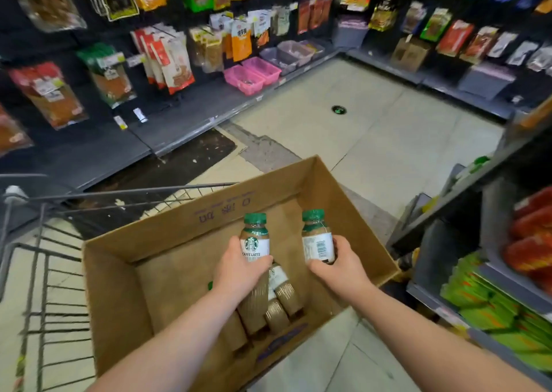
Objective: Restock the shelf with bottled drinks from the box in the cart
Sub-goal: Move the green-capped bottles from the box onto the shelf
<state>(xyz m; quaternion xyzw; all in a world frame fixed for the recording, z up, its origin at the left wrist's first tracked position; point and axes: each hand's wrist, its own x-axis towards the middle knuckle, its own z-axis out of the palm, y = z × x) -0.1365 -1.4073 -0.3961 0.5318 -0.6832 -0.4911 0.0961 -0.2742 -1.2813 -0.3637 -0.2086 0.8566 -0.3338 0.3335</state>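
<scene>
1. Where the frame reaches its upper left and top, racks of hanging snack packets [167, 60] cover the dark wall, well apart from the hands.
2. Pale floor tiles [388, 140] fill the middle of the frame.
3. An open cardboard box [119, 287] sits in the lower middle, inside the wire cart [47, 272] at the lower left.
4. At the right edge a grey shelf [448, 206] stands just beside the box, with green packs [490, 305] on its lower level.
5. Two pink baskets [252, 75] rest on the low ledge in the upper middle.
6. The left hand [239, 272] is wrapped around an upright latte bottle [255, 242] above the box. Under this hand, more bottles [283, 299] lie on their sides on the box bottom.
7. The right hand [343, 263] clasps a second bottle [316, 239], upright, barcode toward the camera, near the first and not touching it.
8. A small round drain [339, 110] sits in the floor beyond the box.
</scene>
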